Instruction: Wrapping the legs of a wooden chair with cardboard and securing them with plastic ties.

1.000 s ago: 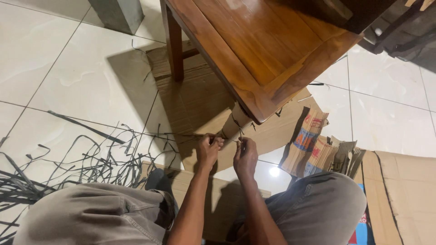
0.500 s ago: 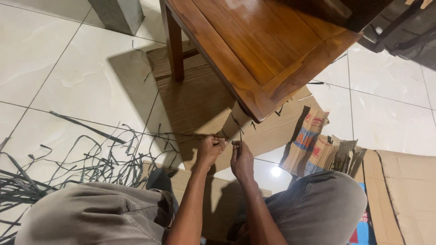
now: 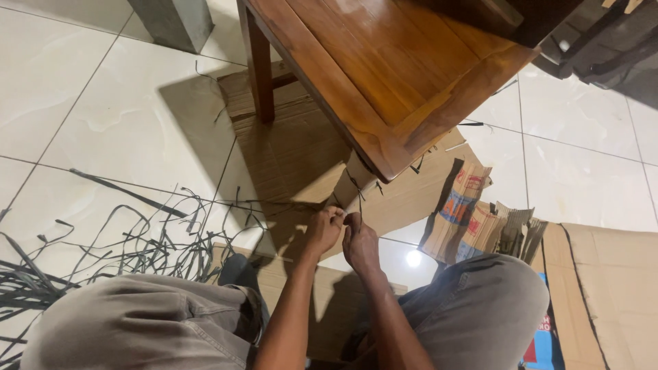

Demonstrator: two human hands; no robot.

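Head view, person seated on the floor, knees at either side of frame; left to right:

Far left of both hands, a loose heap of dark strips [image 3: 103, 250] lies spread over the white tiled floor [image 3: 116, 116]; one strand runs from the heap toward the left hand; grey trouser knee [image 3: 137, 322] sits below the heap.

Left hand [image 3: 322, 229]: fingers curled shut, pinching a thin dark strap [image 3: 358, 195]; fingertips touch those of the right hand; the grip lies just below the cardboard-wrapped leg [image 3: 360, 181] of the wooden chair [image 3: 391, 68].

Right hand [image 3: 360, 243]: fingers also closed on the same strap, thumb side pressed against the left hand; exact finger placement too small to tell.

Strap: directly above the two hands, wound round the wrapped leg, short loose ends sticking out beside it; the part between the hands is hidden by the fingers.

Flat brown cardboard [image 3: 288, 157] lies on the floor under the chair, above and to the left of the grip; another sheet [image 3: 336, 301] lies beneath the forearms.

Right of the right hand: a folded printed carton piece [image 3: 459, 212] stands tilted near the knee; further right, a large cardboard sheet [image 3: 610, 288] lies on the floor; a bright spot of reflected light [image 3: 413, 258] shows on the tile just right of the right wrist.
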